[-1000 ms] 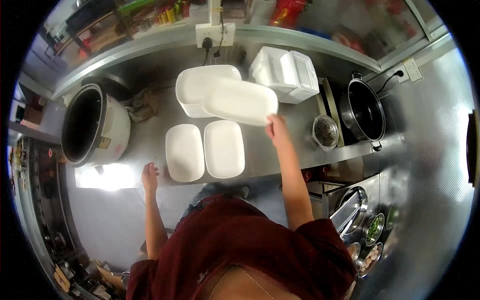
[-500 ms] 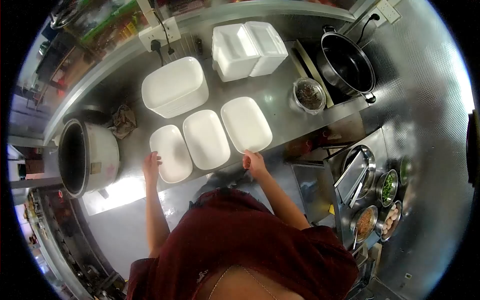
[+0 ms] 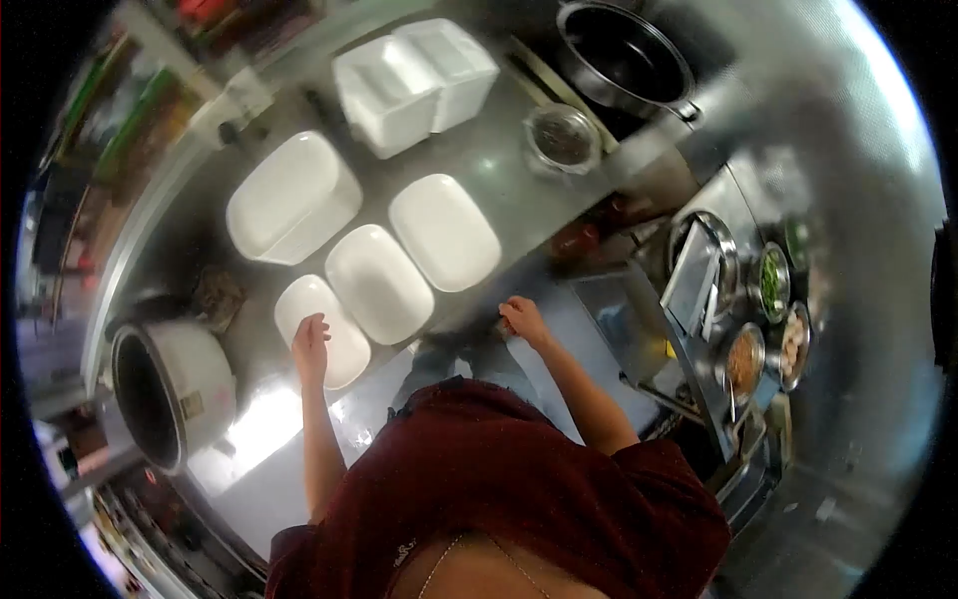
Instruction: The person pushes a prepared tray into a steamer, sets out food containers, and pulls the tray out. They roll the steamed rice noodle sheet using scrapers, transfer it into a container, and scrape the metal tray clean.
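- Three white, rounded-rectangular, glossy plates lie side by side on the grey metal surface (image 3: pixel 519 205): a left plate (image 3: pixel 346 349), a middle plate (image 3: pixel 379 285) and a right plate (image 3: pixel 445 233). A matching white plate stack (image 3: pixel 289 195) stands behind them.
- They look stiff, fairly light and smooth, probably slippery if wet and liable to chip or crack; a raised rim at either short end seems the best hold, thumb above, fingers beneath.
- The left hand (image 3: pixel 310 344) is over the left plate, fingers loosely bent, grasping nothing visible; contact is unclear.
- The right hand (image 3: pixel 524 321) is free, loosely curled, off the surface's edge.
- Half a second ago the right hand was at the right plate's near end; now they are apart.
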Demonstrator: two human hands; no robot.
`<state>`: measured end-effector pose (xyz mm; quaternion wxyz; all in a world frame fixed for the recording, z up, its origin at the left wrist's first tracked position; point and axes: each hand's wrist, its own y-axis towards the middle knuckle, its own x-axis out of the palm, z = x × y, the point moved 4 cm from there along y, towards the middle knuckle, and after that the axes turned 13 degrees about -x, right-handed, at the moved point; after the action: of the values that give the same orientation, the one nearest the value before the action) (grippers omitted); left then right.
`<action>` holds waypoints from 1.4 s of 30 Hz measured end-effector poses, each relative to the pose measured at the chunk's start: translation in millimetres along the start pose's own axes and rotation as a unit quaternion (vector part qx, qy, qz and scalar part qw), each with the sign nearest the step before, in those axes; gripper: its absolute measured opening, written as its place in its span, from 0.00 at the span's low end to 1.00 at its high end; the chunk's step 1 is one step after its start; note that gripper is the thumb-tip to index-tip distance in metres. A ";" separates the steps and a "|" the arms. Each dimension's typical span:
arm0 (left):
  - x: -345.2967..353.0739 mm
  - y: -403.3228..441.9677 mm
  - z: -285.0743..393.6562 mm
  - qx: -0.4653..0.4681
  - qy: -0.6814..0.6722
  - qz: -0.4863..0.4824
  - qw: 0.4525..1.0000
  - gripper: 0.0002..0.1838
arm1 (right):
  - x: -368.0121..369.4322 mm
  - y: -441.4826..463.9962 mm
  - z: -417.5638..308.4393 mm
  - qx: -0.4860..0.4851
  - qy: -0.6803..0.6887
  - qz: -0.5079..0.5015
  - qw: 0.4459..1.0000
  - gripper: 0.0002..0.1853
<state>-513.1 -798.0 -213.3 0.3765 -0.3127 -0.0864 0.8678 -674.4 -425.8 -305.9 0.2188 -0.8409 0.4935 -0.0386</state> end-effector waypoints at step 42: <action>608.8 -366.4 267.5 0.690 0.327 -0.465 0.447 0.36 | -61.2 -356.6 112.4 0.142 0.340 0.762 0.532 0.13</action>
<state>-773.3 -87.4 -151.8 0.8164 -0.1234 0.5378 0.1705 -384.1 -188.2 -253.1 0.0976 -0.0269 0.9724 -0.2100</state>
